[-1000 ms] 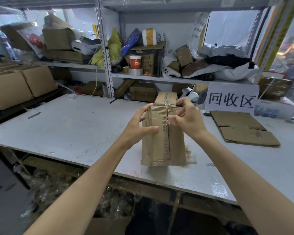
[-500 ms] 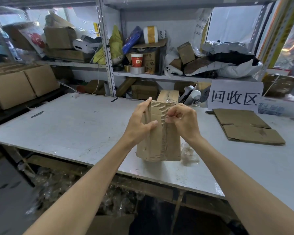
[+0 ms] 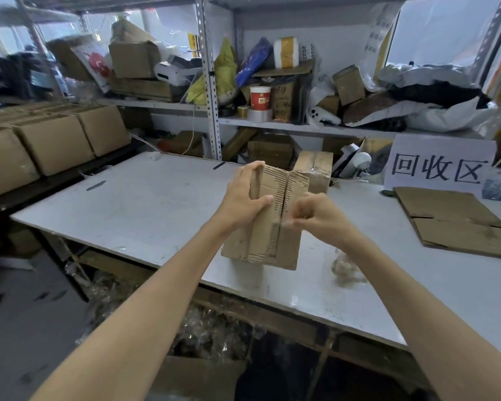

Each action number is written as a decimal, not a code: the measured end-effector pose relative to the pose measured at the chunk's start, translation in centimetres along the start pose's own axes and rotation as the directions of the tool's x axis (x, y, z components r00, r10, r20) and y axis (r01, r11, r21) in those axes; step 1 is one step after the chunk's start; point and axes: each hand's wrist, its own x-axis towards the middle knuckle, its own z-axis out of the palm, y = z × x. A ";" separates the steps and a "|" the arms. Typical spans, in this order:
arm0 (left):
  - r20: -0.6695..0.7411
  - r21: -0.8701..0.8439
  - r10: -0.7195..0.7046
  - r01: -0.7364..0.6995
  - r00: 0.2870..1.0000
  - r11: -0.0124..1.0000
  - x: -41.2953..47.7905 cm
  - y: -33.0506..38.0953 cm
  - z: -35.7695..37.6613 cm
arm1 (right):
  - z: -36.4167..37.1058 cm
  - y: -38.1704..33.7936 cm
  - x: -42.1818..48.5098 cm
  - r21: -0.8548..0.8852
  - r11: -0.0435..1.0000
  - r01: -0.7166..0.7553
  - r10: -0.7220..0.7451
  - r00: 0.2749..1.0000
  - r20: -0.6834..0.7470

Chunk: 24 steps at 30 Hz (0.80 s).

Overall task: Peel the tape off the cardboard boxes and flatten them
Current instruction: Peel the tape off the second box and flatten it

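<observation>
Box (image 3: 265,224) stood on end near the desk (image 3: 145,206) front edge, left hand (image 3: 243,198) gripping its upper left corner to brace it while right hand (image 3: 315,212) fingers pinched shut at the centre seam, apparently on tape.

The right hand (image 3: 320,215) has been brought down from the top edge of the held cardboard box (image 3: 268,218) to about the middle of its centre seam, with the fingers curled as if something is pinched, perhaps tape, though this part is blurred. The box has been tilted, its top now leaning left. The second box (image 3: 315,170) behind is now more exposed.
</observation>
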 end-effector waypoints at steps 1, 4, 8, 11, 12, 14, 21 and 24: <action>0.007 0.008 0.008 -0.008 1.000 1.000 0.1 0.2 0.2 | 0.2 0.2 0.0 -0.011 1.000 0.007 -0.009 0.987 -0.161; -0.003 0.028 0.011 -0.011 1.000 1.000 0.1 0.3 0.7 | 0.9 0.3 0.3 0.008 1.000 -0.008 0.011 0.902 -0.433; -0.023 0.073 0.019 -0.017 1.000 0.997 -0.3 -0.4 0.7 | 1.9 0.6 0.2 -0.167 0.981 0.102 -0.169 0.870 -0.463; -0.040 0.101 0.006 -0.002 0.999 0.995 -0.6 -0.9 0.4 | 2.4 0.8 -0.2 -0.093 0.987 0.132 -0.159 0.907 -0.391; -0.027 0.113 0.009 -0.006 1.000 0.994 -0.7 -1.0 0.3 | 2.4 0.9 -0.2 -0.077 0.991 0.112 -0.133 0.915 -0.381; 0.014 0.166 0.030 -0.032 0.999 0.986 -0.9 -0.9 0.4 | 2.3 0.9 0.0 -0.067 0.995 0.076 -0.097 0.914 -0.394; -0.024 0.187 -0.019 0.023 1.000 0.982 0.0 -1.4 0.4 | 1.8 0.4 -1.2 0.069 0.992 0.101 -0.100 0.995 -0.015; -0.010 0.194 -0.001 0.003 1.000 0.981 0.1 -1.3 0.7 | 1.8 0.7 -1.1 0.172 0.983 0.058 -0.057 0.998 -0.012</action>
